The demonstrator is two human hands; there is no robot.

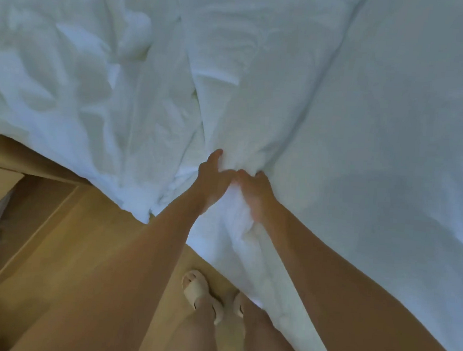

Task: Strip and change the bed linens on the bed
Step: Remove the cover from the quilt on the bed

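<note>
White duvet (108,84), crumpled, lies over the left part of the bed (393,118), with one edge spilling over the near side toward the wooden floor (89,234). Both hands meet at the bed's edge, side by side. The left hand (212,182) and right hand (255,196) each curl their fingers into one gathered bunch of the cloth, the left with one digit raised. This paired grip at the edge probably serves to drag the whole cover off. The gathered ridge runs lengthwise from near the slippers (200,291), past the hands, and away across the bed.
</note>
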